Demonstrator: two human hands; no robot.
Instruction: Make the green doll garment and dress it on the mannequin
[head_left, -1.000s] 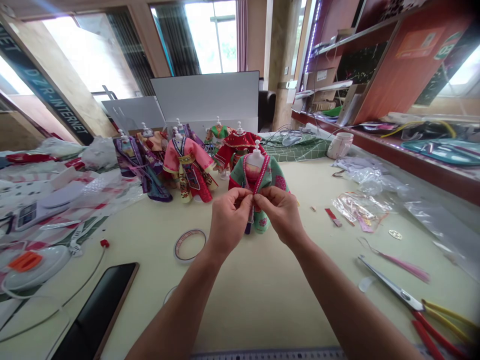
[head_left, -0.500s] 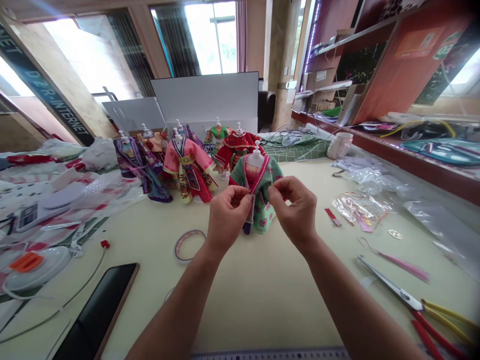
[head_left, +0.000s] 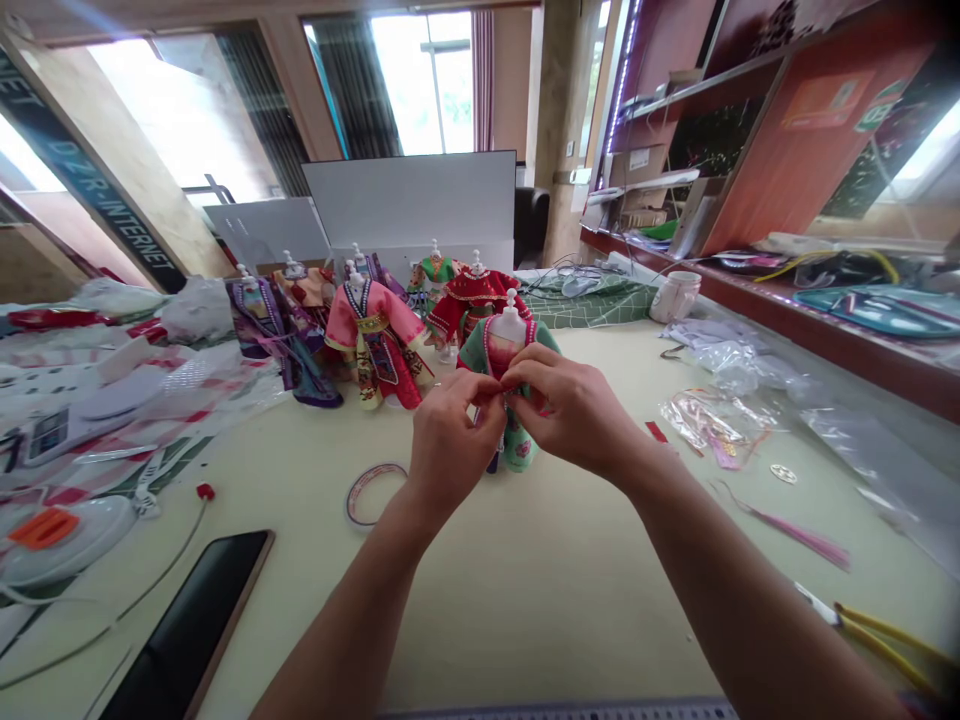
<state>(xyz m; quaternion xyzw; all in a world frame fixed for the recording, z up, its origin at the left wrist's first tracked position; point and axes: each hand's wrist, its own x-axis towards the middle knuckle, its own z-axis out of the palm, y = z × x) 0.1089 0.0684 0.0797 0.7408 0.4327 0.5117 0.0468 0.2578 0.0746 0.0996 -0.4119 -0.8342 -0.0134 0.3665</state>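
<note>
A small headless doll in a green flowered robe (head_left: 519, 445) with pink-and-white beaded trim stands upright in front of me. My left hand (head_left: 454, 435) is closed in a pinch on the robe's front edge at waist height. My right hand (head_left: 574, 408) reaches across the doll's front, also pinching, its fingertips touching those of my left hand. What sits between the right fingertips is too small to make out. Both hands cover much of the robe's middle. The doll's white neck knob (head_left: 511, 305) shows above them.
Several dressed dolls stand behind, one in a pink robe (head_left: 386, 310). A tape roll (head_left: 352, 500) and black phone (head_left: 187, 625) lie left. On the right are a pink tassel (head_left: 806, 540), scissors with yellow-handled grip (head_left: 885, 632), plastic bags (head_left: 739, 360) and a jar (head_left: 675, 297).
My right hand has moved left from the robe's right side to meet my left hand at the doll's front. The right forearm now covers part of the scissors.
</note>
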